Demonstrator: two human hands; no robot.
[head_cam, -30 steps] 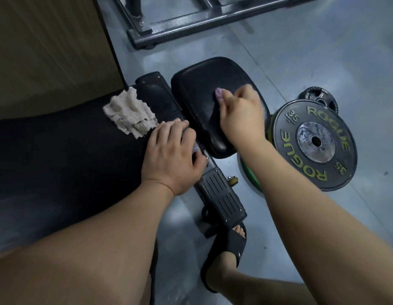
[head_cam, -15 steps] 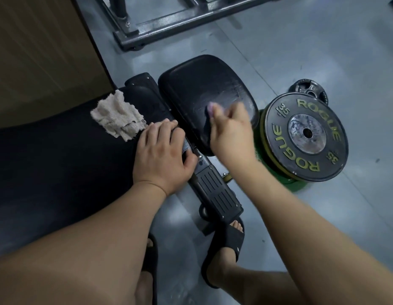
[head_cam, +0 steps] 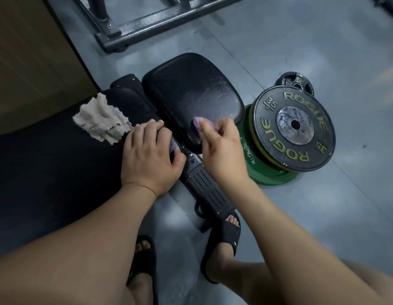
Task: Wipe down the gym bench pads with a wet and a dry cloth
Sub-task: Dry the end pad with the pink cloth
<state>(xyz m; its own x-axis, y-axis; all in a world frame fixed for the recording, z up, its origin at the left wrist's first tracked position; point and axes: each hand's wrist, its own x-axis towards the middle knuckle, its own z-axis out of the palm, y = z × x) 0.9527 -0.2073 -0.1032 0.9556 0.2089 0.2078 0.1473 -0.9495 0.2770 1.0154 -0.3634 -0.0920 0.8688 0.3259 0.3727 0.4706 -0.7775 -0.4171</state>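
Observation:
The small black seat pad (head_cam: 191,93) shows a dull wet smear across its near half. My right hand (head_cam: 222,148) is closed on a small purple cloth (head_cam: 198,124) and presses it onto the pad's near edge. The long black bench pad (head_cam: 48,164) runs off to the left. A beige cloth (head_cam: 102,119) lies crumpled on its right end. My left hand (head_cam: 147,157) rests flat, fingers spread, over that end and the black frame (head_cam: 206,190) between the two pads, holding nothing.
Black Rogue 35 plate (head_cam: 294,130) lies on a green plate (head_cam: 263,172) right of the seat pad, a small iron plate (head_cam: 297,83) behind them. A grey steel rack base (head_cam: 160,23) crosses the floor beyond. Wooden wall (head_cam: 26,62) at left. My sandalled feet (head_cam: 224,241) stand below the frame.
My right hand has drawn the purple cloth from the seat pad's far middle toward its near edge, leaving a wet streak. The left hand and beige cloth stayed put.

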